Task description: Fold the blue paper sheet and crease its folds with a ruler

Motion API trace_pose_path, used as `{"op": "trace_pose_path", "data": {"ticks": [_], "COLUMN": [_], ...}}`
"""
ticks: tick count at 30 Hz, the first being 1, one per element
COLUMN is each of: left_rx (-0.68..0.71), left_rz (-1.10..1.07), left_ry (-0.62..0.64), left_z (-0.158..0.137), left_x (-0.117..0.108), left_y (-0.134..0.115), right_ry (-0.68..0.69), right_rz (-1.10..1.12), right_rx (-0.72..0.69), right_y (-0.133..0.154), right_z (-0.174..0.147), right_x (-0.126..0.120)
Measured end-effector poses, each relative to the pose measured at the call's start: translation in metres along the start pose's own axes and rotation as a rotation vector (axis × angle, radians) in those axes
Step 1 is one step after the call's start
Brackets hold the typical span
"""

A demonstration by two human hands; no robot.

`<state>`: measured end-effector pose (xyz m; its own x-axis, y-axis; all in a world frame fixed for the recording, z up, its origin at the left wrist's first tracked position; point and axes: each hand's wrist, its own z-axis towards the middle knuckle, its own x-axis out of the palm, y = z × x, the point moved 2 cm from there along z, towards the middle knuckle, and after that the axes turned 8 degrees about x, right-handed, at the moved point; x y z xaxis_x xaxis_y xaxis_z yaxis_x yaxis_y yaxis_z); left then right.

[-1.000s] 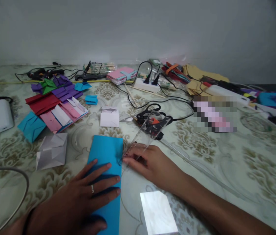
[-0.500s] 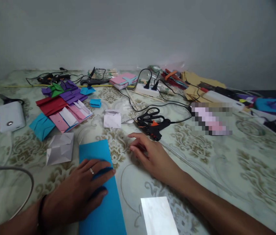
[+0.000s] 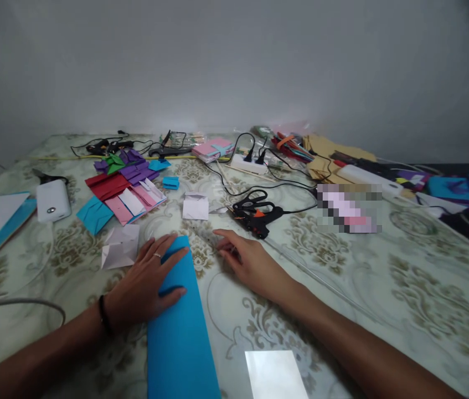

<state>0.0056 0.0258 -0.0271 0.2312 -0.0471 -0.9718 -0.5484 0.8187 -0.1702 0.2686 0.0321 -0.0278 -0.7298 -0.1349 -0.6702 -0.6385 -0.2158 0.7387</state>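
Observation:
My left hand lies with spread fingers over the left side of a long blue paper strip, near its far end. The strip is flat and runs off the bottom of the view. My right hand rests on the tablecloth to the right of the strip, fingers loosely bent and apart, holding nothing that I can see. Just beyond it are a black glue gun and black-handled scissors. A folded white paper is beside my left hand. Another folded white paper lies farther back.
Folded coloured papers are piled at back left, near a white power bank. A white power strip with cables stands at the back. A clear glue stick stretches right. A white paper piece lies at the front.
My left hand has slid away from me along the blue paper strip, toward its far end. My right hand stays in nearly the same place. The camera view has shifted a little.

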Motion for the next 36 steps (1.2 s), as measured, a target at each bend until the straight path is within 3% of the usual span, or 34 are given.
{"op": "trace_pose_path", "data": {"ticks": [8,17,24,31,36], "left_rx": [-0.062,-0.167,-0.176,-0.252,-0.277], "left_rz": [-0.025,-0.103,-0.022,-0.004,-0.044], "left_ry": [-0.034,0.01,-0.04,-0.118,-0.159], "left_z": [0.006,0.034,0.024,0.022,0.023], "left_x": [0.0,-0.011,-0.003,0.003,0.0], "left_y": [0.001,0.02,0.026,0.021,0.02], "right_ry": [-0.001,-0.046,-0.198,0.053,0.195], "right_rz": [-0.002,-0.034,-0.178,-0.044,-0.282], "right_rx": [-0.037,-0.088,-0.297,-0.438,-0.316], "right_y": [0.005,0.003,0.007,0.036,0.069], "right_z": [-0.001,-0.001,-0.007,-0.019,-0.048], "right_x": [-0.001,0.0,0.0,0.012,0.033]}}
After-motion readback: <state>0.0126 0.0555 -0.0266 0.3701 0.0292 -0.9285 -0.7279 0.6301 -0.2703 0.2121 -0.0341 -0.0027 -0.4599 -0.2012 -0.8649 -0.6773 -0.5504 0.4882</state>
